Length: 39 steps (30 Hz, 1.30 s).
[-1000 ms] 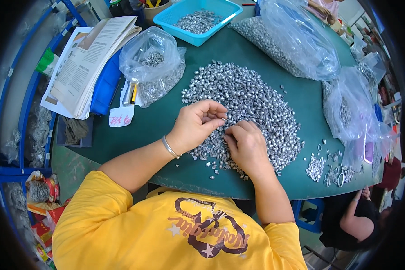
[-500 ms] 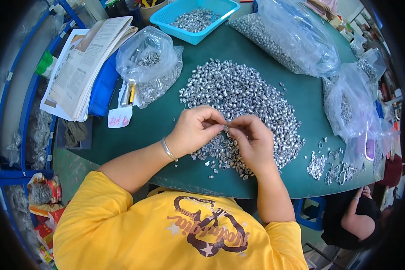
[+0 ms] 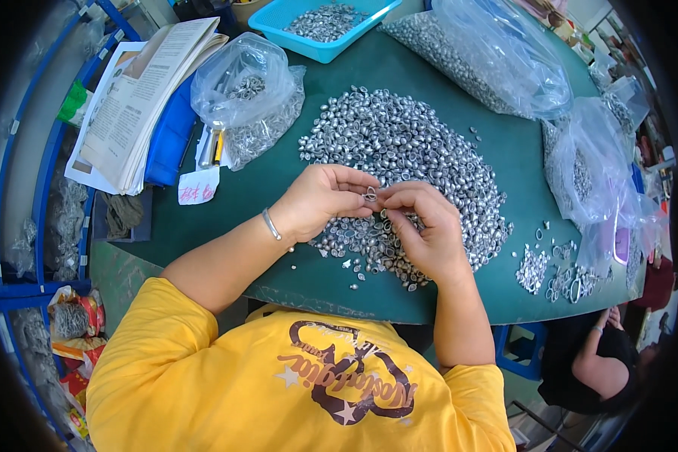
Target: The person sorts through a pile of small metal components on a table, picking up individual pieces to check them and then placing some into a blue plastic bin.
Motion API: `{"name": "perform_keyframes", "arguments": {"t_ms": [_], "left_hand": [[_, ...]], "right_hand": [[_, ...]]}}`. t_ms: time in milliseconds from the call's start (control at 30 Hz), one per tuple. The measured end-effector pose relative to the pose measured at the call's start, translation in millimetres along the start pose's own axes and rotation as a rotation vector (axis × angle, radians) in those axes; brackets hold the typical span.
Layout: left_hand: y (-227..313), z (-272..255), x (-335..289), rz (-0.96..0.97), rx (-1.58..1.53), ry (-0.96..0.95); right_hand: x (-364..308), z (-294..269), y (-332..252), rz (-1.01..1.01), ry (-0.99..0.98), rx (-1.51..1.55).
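Over the near side of a big heap of small silvery metal pieces, my two hands meet fingertip to fingertip. My left hand, with a bangle at its wrist, pinches a small ring-shaped metal piece between thumb and fingers. My right hand is closed in a pinch close beside it, its fingertips touching those of the left. Whatever lies between the right thumb and forefinger is too small to make out. The heaped pieces look like little rounded, hollow cups.
A blue basket of metal pieces stands at the back. Clear bags of parts lie left, with more bags at the back right. Small piles of rings sit at right. Newspapers lie at left; another person sits at lower right.
The fingers of my left hand have spread slightly, and the ring-shaped piece now shows between them. My right fingertips have shifted slightly. The whole view has moved a little.
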<state>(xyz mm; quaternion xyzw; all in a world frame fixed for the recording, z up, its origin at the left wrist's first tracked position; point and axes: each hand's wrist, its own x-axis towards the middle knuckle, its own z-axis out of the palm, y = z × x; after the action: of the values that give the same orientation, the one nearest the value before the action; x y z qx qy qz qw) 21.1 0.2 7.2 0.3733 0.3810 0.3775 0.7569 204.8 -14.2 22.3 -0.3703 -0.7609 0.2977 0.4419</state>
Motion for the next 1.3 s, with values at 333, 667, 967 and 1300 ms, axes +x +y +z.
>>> {"name": "perform_keyframes", "arguments": {"t_ms": [333, 667, 967, 1300], "left_hand": [[3.4, 4.5, -1.8, -0.049, -0.028, 0.045], [1.7, 1.0, -1.7, 0.006, -0.062, 0.032], [1.7, 3.7, -3.9, 0.009, -0.03, 0.037], [-1.5, 13.6, -6.7, -0.021, 0.202, -0.055]], "right_hand": [[-10.1, -5.3, 4.3, 0.008, -0.226, -0.506], [-10.6, -5.3, 5.4, 0.012, -0.24, -0.58], [-8.7, -9.3, 0.6, 0.006, -0.335, -0.524], [-6.3, -7.2, -3.6, 0.619, -0.088, 0.454]]}}
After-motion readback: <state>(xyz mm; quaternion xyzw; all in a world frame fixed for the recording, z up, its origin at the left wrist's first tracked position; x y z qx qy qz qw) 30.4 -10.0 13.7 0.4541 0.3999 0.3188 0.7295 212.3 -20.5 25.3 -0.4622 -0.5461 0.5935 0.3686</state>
